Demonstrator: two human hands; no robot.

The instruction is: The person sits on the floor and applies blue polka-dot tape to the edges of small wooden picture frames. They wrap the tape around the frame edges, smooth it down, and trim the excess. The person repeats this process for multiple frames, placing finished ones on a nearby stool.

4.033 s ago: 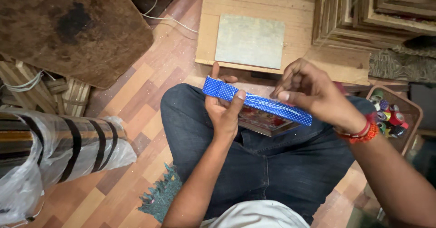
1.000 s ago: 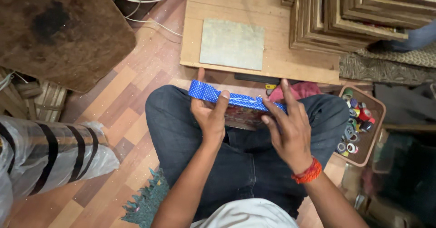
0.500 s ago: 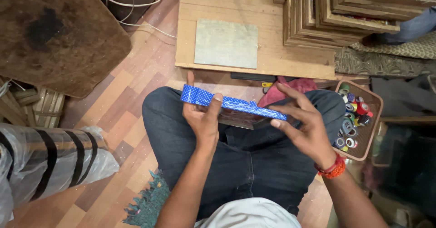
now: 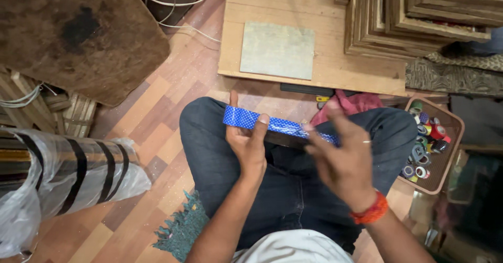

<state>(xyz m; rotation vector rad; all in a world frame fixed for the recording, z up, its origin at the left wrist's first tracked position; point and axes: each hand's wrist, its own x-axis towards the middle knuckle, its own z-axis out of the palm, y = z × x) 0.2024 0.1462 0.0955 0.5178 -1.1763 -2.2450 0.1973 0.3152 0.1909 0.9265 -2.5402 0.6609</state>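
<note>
**Hands on a blue dotted strip across the lap**

Strip first: the blue dotted strip lies at the centre of the frame, its long axis running from left to right and dipping slightly toward the right, held just above the knees over a flat dark piece I can barely see beneath it. I see the left hand clamped on its left end, thumb on the near face and fingers behind. The right hand sits at the strip's right end with fingers spread and blurred; whether it grips or only presses the strip I cannot tell. Both hands are on the strip, well apart from each other, so neither is nearer; the left has the surer hold.

Below them are crossed legs in dark jeans, seated on a wood-pattern floor. A red bracelet circles the right wrist.

Toward the upper centre lies a pale wooden board with a grey-green panel flat on it. Stacked picture frames fill the upper right. At the right edge, near the right knee, a small tray holds tape rolls. A dark worn board takes the upper left, and a plastic-wrapped bundle with black stripes lies at the left edge.
</note>
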